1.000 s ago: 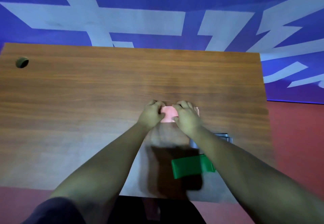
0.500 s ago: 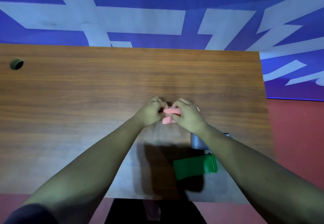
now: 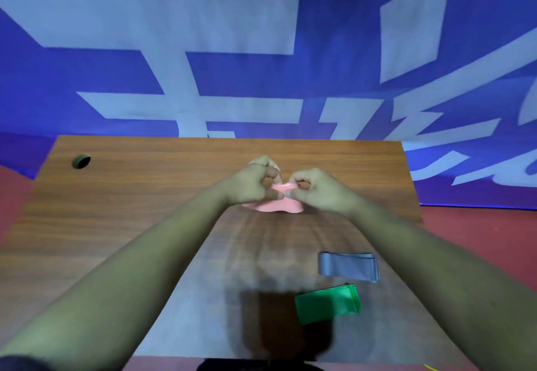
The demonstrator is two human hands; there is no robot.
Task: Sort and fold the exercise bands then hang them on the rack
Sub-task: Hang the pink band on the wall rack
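Both hands pinch the pink band point(image 3: 274, 203) — left hand point(image 3: 250, 186) and right hand point(image 3: 316, 192) close together, band stretched sideways between them, sagging toward the table point(image 3: 145, 196).

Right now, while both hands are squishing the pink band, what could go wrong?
1. The pink band looks bunched and wavy between the left hand and right hand, so the fold may come out crooked or spring open.
2. The grey band and green band lie folded near the right forearm; pulling the arm back might knock them open.
3. No rack is in view, so hanging may mean carrying loose folds.
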